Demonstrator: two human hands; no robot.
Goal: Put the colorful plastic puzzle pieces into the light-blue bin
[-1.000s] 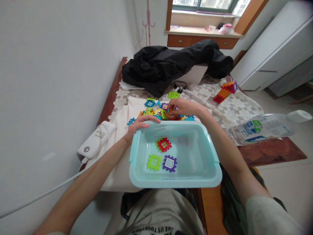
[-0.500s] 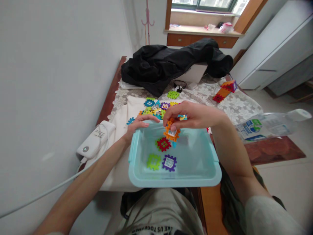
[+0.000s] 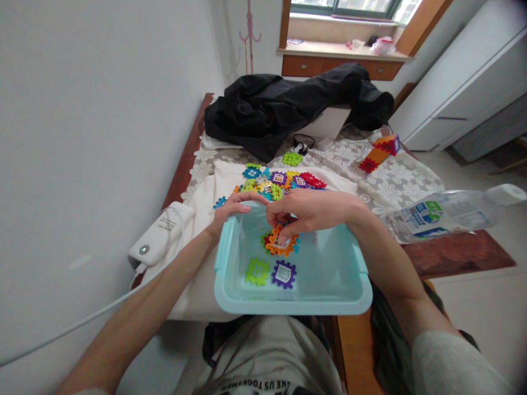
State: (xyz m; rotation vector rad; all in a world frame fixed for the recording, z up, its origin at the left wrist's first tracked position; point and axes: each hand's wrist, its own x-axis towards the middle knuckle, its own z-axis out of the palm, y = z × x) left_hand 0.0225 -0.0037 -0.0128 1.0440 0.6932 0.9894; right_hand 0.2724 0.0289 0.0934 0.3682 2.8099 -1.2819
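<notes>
My right hand reaches down into a light blue plastic tub, pinching an orange building tile with a white window insert. Behind this tile, a red tile and a green one are partly hidden, and a bit of blue shows at its right. Flat on the tub's floor lie a green tile and a purple tile, side by side. At the far left corner, my left hand grips the tub's rim.
Beyond the tub, a pile of coloured tiles lies on white cloth. A power bank with a cable is at left. To the right are a plastic bottle and joined orange and red tiles. A black garment lies behind.
My right hand has moved down and slightly left with the orange tile, which now covers most of the red tile. My left hand stays on the rim.
</notes>
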